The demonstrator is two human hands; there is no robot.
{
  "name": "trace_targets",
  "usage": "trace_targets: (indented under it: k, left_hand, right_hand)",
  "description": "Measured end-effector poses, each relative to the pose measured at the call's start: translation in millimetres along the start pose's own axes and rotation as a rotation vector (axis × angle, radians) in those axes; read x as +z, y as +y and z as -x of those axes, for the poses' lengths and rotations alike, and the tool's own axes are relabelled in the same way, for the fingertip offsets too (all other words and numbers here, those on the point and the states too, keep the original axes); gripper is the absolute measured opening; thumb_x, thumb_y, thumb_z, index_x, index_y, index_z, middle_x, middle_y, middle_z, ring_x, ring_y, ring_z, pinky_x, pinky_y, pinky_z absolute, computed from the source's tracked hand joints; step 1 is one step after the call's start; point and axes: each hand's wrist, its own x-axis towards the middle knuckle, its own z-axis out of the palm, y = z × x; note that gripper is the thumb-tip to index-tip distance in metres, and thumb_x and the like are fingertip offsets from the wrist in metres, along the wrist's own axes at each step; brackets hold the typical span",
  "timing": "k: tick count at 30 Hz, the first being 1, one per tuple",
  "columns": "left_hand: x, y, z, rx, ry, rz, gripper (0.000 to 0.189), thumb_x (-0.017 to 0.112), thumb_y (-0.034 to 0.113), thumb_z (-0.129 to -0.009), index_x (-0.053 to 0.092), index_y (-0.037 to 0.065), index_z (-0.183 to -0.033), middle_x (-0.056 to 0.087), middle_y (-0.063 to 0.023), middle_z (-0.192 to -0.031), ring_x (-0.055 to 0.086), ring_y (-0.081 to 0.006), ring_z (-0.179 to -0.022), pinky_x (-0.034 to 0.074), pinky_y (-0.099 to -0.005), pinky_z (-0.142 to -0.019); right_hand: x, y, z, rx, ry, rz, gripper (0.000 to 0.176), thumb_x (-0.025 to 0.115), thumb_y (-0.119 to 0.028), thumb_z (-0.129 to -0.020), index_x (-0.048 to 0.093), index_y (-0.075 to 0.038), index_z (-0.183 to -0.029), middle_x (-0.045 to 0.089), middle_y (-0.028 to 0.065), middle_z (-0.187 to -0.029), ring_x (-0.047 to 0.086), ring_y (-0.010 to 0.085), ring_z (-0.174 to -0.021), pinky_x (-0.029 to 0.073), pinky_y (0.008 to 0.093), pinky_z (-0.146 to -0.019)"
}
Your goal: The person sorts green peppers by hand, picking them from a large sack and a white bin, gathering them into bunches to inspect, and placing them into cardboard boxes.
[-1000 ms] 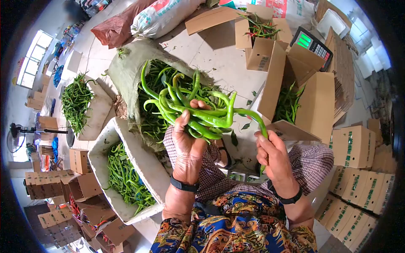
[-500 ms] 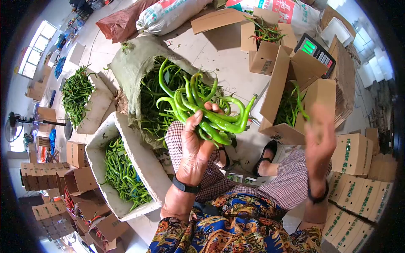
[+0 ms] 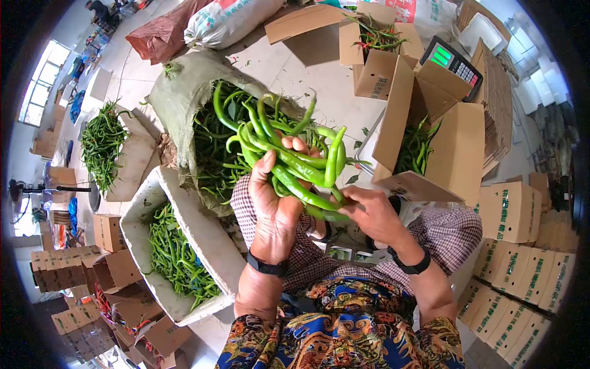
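Note:
My left hand (image 3: 275, 206) is closed around a bunch of long green chili peppers (image 3: 301, 163), held up in front of my knees. On the bunch's right side, my right hand (image 3: 370, 212) pinches the end of one green chili pepper (image 3: 326, 215); part of that grip is hidden by the fingers. Behind the bunch lies an open woven sack (image 3: 178, 98) with many green peppers (image 3: 212, 132) spilling from its mouth. To the right stands an open cardboard box (image 3: 393, 129) with green peppers (image 3: 418, 147) inside.
A white foam box (image 3: 138, 246) of peppers stands left, with another pepper pile (image 3: 106, 144) beyond it. A digital scale (image 3: 452, 64) with a lit display sits behind the cardboard box. Stacked cartons (image 3: 522, 277) are at right, and a smaller box (image 3: 373, 71) holds reddish-green peppers.
My right hand has come from beside the cardboard box to the bunch in my left hand. A pepper seen at the box's opening is no longer there. The view has shifted slightly.

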Motion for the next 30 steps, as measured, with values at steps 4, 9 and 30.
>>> trace_targets:
  k: [4, 9, 30]
  left_hand:
    - [-6, 14, -7, 0.04, -0.088, -0.073, 0.037, 0.062, 0.008, -0.083, 0.053, 0.002, -0.119, 0.062, -0.0116, -0.102, 0.058, -0.0256, -0.099, 0.041, -0.0478, -0.099]
    - [-21, 31, -10, 0.023, -0.13, 0.103, 0.038, 0.059, 0.007, -0.086, 0.048, 0.002, -0.122, 0.054, -0.0065, -0.098, 0.054, -0.0194, -0.095, 0.039, -0.0421, -0.096]
    - [-41, 5, -3, -0.088, -0.056, -0.114, 0.047, 0.064, 0.012, -0.082, 0.05, 0.008, -0.126, 0.052, -0.0056, -0.095, 0.051, -0.0171, -0.085, 0.046, -0.0407, -0.091]
  right_hand:
    - [-32, 0, 15, 0.334, -0.215, -0.421, 0.026, 0.057, -0.008, -0.092, 0.061, 0.003, -0.114, 0.067, 0.0081, -0.088, 0.063, 0.0097, -0.079, 0.051, 0.0239, -0.072]
    - [-81, -6, 30, 0.482, 0.073, -0.684, 0.03, 0.053, -0.018, -0.095, 0.057, 0.001, -0.119, 0.061, 0.0037, -0.083, 0.056, 0.0077, -0.07, 0.046, 0.02, -0.065]
    - [-163, -5, 36, -0.011, 0.648, -0.641, 0.038, 0.05, -0.015, -0.097, 0.047, 0.004, -0.13, 0.053, 0.0023, -0.088, 0.042, 0.0091, -0.073, 0.037, 0.0238, -0.069]
